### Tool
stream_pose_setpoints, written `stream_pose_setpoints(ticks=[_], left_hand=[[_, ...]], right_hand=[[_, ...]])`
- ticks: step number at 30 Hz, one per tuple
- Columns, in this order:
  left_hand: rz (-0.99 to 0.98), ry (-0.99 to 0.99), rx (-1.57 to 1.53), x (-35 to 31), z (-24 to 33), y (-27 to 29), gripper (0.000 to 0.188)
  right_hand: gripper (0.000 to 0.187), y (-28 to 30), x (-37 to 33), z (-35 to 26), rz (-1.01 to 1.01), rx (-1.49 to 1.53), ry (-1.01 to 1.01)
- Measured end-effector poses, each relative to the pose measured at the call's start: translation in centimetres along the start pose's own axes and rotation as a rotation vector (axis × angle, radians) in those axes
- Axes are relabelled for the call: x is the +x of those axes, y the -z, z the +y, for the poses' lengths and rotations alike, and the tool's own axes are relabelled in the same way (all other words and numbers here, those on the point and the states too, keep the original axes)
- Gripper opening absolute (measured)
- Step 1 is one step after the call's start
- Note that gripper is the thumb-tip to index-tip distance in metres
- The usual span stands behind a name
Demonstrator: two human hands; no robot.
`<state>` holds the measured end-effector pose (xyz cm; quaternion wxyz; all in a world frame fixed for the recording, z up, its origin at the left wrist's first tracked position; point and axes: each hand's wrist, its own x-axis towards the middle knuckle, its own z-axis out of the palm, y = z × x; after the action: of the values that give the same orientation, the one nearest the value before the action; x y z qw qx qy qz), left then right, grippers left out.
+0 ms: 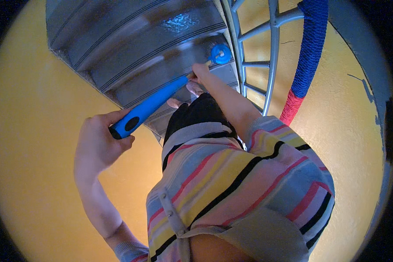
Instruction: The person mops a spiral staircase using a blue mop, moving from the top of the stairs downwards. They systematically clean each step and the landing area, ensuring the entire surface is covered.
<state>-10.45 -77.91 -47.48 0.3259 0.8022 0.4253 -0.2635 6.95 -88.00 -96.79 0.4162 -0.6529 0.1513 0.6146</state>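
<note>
Part of the blue-handled stick [155, 103] is covered by the right hand [200, 73], while the stairs [135, 52] and wrapped handrail [312, 49] are cut off by the upper edge.

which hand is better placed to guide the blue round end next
Likely the right hand: it grips the stick near the blue round end; the left hand holds the blue handle, farther off.

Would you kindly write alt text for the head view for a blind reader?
A blue-handled tool with a round blue end is held by the left hand and right hand of a person in a striped top, standing on curved stairs. A blue-and-red wrapped handrail runs at right.
</note>
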Motion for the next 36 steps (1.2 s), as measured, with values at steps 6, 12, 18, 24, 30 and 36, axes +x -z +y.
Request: stream_pose_setpoints(ticks=[6, 12, 18, 24, 30, 36], left_hand=[[-0.087, -0.048, 0.024, -0.4, -2.4, 0.4, 0.044], [-0.006, -0.149, 0.079, -2.0, -1.0, 2.2, 0.046], [0.12, -0.01, 0.028, -8.2, -0.4, 4.3, 0.049], [0.173, -0.058, -0.132, -3.6, -5.4, -0.8, 0.043], [0.172, 0.099, -0.127, -3.7, -9.2, -7.7, 0.048], [0.139, 0.302, -0.027, -8.4, -13.0, -9.9, 0.051]], right_hand=[[0.016, 0.6, -12.9, 3.3, 0.059, 0.03, -0.133], [0.035, 1.5, -13.3, 4.3, 0.08, 0.141, -0.183], [0.021, -2.5, -17.2, -0.3, 0.002, 0.333, -0.008], [0.018, -6.1, -10.6, -1.2, -0.002, 0.402, 0.064], [0.014, -6.9, -3.5, 4.5, 0.129, 0.412, -0.016], [0.01, -12.7, -7.3, 6.9, 0.266, 0.214, 0.011]])
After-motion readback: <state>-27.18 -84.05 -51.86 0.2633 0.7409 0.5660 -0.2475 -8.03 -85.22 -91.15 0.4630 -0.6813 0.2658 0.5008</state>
